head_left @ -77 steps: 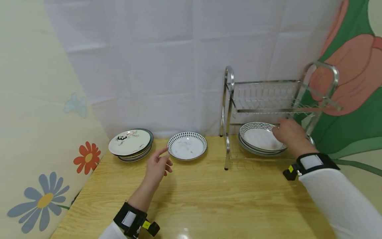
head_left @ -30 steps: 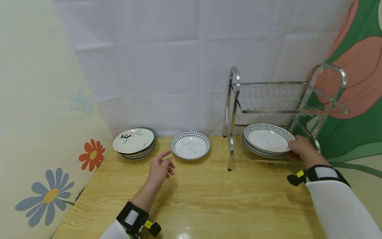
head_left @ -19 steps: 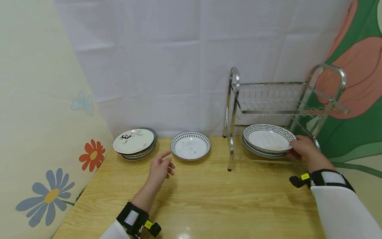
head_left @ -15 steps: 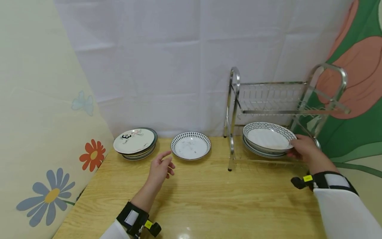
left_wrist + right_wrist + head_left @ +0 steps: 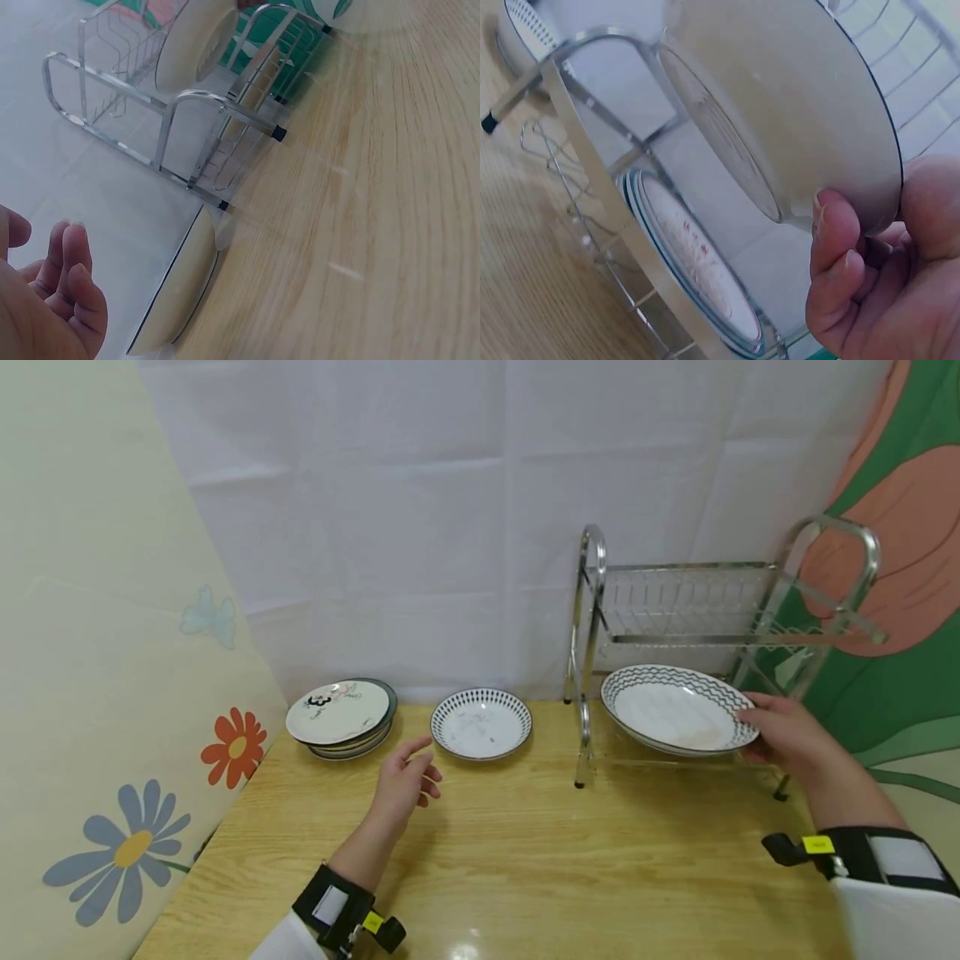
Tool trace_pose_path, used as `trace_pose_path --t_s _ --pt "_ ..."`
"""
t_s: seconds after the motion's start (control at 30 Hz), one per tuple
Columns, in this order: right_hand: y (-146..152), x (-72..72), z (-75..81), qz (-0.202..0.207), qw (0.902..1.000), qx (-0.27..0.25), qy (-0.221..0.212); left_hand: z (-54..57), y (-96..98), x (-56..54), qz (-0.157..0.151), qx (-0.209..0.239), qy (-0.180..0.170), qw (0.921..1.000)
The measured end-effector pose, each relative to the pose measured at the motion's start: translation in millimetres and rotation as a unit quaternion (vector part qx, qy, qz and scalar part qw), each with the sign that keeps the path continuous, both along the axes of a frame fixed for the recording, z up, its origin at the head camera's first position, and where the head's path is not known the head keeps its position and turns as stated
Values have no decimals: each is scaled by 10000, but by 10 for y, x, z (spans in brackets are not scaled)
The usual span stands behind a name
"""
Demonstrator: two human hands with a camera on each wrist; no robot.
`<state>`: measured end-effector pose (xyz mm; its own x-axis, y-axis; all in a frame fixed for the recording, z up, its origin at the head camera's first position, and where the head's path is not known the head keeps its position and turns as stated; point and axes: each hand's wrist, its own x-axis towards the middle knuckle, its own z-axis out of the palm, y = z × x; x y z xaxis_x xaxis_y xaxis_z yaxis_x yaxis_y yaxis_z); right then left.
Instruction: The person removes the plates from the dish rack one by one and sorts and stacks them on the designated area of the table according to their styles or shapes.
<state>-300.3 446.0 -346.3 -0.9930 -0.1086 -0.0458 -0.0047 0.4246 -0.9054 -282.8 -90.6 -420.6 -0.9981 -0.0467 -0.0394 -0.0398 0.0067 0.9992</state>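
My right hand (image 5: 787,731) pinches the right rim of a white plate (image 5: 675,710) with a dark wavy border. In the right wrist view the plate's pale underside (image 5: 780,105) shows, fingers below it and thumb side at the rim. It is raised off the plates (image 5: 697,255) on the rack's lower shelf, which it hides in the head view. My left hand (image 5: 403,783) hovers with loosely bent fingers, holding nothing. Just beyond it, a white plate with a dark dashed border (image 5: 480,724) lies on the table.
A two-tier metal dish rack (image 5: 690,639) stands at the right; its upper tier has wire slots. At the back left is a stack of plates (image 5: 341,718), the top one decorated with a dark and pink design. The wooden table (image 5: 525,860) meets a white cloth backdrop (image 5: 405,527).
The right hand has gone from the plate's top edge to its right rim, then lifted it off the stack and drawn it nearer. The left hand has stayed about still.
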Motion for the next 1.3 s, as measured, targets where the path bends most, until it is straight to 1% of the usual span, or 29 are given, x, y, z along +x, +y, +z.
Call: trace_pose_path --t_s 0.07,0.17,0.27,0.33,0.47,0.57,0.63,0.7,0.83,0.93,1.0,1.07,1.17,1.3 --pt "-26 77 21 129 9999 -94 49 8 8 12 -17 33 -1 10000" --pt "-81 177 34 355 9983 -417 179 16 16 21 -34 69 -6 10000" --pt "-148 248 31 619 9937 -899 240 35 21 34 -97 165 -52 9998" --pt "-217 289 34 777 9903 -1111 294 62 27 50 -195 263 -87 9994" --pt "-412 360 60 1260 9803 -1403 585 139 50 108 -551 443 -153 9974" --pt "-608 403 99 1699 9687 -1604 839 202 71 166 -936 412 -197 9946" --pt "-769 426 131 1870 9629 -1727 902 253 90 217 -1195 384 -222 9918" --pt "-941 432 157 1986 9578 -1892 862 300 106 273 -1447 386 -211 9885" --pt "-1286 438 195 1945 9570 -2020 741 398 138 387 -1860 663 -199 9801" --pt "-1521 434 204 1752 9630 -1918 714 471 153 469 -2134 927 -178 9724" --pt "-1663 431 197 1552 9679 -1860 671 514 157 519 -2297 1042 -177 9675" --pt "-1791 424 181 1385 9703 -1893 596 556 160 562 -2413 1109 -154 9640" --pt "-1965 415 163 1151 9736 -1910 483 587 153 598 -2446 1043 -52 9640" --pt "-2150 389 135 954 9758 -1917 444 601 136 593 -2302 814 206 9695"
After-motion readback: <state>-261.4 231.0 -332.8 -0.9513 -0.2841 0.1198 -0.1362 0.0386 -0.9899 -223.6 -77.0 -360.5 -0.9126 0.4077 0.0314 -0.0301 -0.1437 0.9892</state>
